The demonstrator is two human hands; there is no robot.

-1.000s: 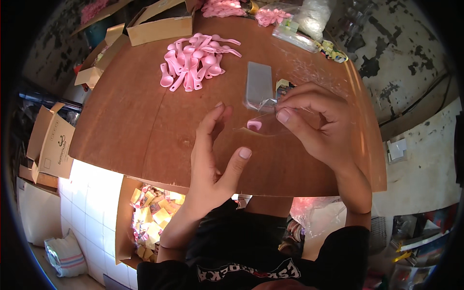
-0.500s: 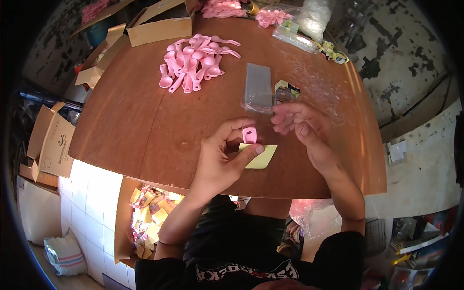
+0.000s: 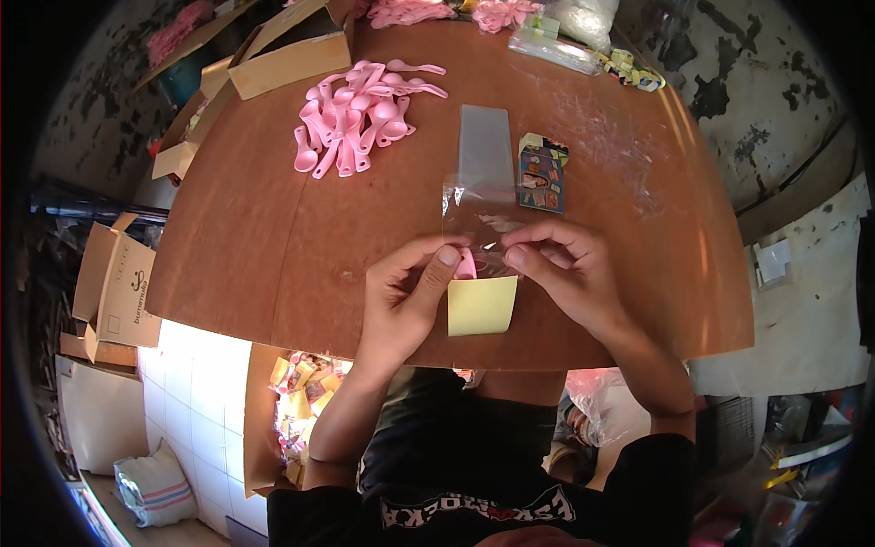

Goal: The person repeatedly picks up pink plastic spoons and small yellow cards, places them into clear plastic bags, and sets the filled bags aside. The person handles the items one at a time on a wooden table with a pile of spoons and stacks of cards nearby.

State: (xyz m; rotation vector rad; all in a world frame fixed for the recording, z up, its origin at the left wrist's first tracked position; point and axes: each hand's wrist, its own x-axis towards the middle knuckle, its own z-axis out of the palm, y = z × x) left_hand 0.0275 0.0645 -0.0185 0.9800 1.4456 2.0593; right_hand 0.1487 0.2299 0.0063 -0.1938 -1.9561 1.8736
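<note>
Pinched closed, the left hand [image 3: 404,292] has hold of a pink handle [image 3: 466,264]; the right hand [image 3: 572,278] pinches a clear bag [image 3: 476,208]; a yellow card [image 3: 480,308] is just below the handle, above the table [image 3: 319,264]; beyond lie printed cards [image 3: 543,178] and, farther left, heaped pink spoons [image 3: 351,120].

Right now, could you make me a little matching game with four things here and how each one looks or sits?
1. Spoon pile
2. Paper sheet
3. Printed cards
4. Plastic bag

A. Multicoloured, beyond the right hand
B. See-through, reaching the left hand
C. Pink, heaped
D. Yellow, nearest the front edge of the table

Pairs: 1-C, 2-D, 3-A, 4-B
</note>
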